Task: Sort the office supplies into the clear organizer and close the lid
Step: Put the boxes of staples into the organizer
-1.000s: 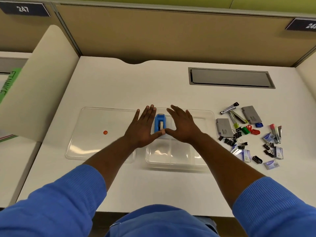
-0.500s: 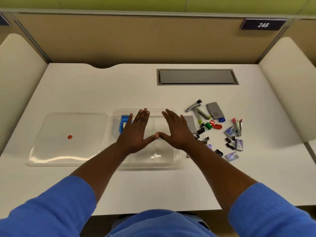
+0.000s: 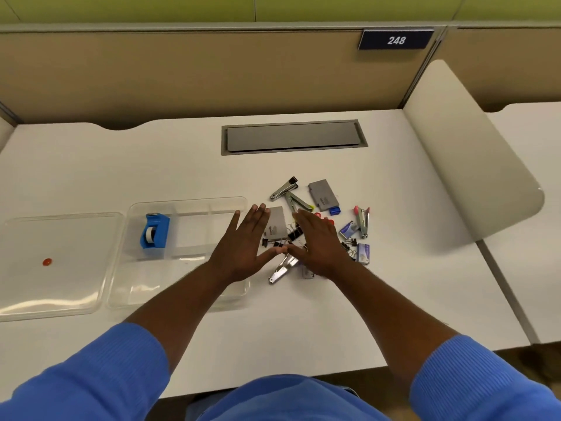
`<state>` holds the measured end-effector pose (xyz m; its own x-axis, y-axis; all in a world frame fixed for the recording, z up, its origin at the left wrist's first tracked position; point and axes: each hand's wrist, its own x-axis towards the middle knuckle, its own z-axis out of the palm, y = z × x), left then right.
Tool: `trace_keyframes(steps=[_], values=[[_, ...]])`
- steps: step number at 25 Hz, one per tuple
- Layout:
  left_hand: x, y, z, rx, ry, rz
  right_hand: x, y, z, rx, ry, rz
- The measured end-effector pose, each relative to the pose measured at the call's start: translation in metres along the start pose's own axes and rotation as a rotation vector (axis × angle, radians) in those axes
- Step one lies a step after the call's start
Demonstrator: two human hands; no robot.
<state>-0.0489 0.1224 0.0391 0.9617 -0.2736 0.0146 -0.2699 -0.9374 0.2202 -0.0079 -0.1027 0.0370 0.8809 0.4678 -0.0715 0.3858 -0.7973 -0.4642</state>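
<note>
The clear organizer (image 3: pixel 182 205) stands open on the white desk, with a blue tape dispenser (image 3: pixel 154 230) in its far-left compartment. Its clear lid (image 3: pixel 60 262), marked with a small red dot, lies flat to its left. A heap of supplies lies right of the organizer: a silver stapler (image 3: pixel 284 188), grey staple boxes (image 3: pixel 323 194), black binder clips (image 3: pixel 295 235), a red-tipped stapler (image 3: pixel 362 219). My left hand (image 3: pixel 246 247) hovers flat over the organizer's right edge. My right hand (image 3: pixel 318 244) is spread flat above the heap. Thumb tips nearly meet; neither hand holds anything.
A grey cable hatch (image 3: pixel 293 136) is set into the desk behind the heap. A beige rounded divider (image 3: pixel 467 165) rises at the right, and a partition wall with a "248" plate (image 3: pixel 396 40) runs along the back.
Both hands have moved right together, from above the organizer to above the heap of supplies. The tape dispenser, earlier partly covered by my hands, now shows fully.
</note>
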Motion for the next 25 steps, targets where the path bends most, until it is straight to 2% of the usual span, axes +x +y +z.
trace_keyframes(steps=[10,17,25], values=[[0.073,0.062,0.037,0.022,-0.144,0.139,-0.036,0.079,-0.017,-0.022,0.043,0.262],[0.123,0.109,0.058,0.08,-0.165,0.357,-0.078,0.123,-0.029,-0.03,0.052,0.287],[0.157,0.131,0.069,-0.009,-0.295,0.378,-0.087,0.142,-0.027,-0.085,0.007,0.302]])
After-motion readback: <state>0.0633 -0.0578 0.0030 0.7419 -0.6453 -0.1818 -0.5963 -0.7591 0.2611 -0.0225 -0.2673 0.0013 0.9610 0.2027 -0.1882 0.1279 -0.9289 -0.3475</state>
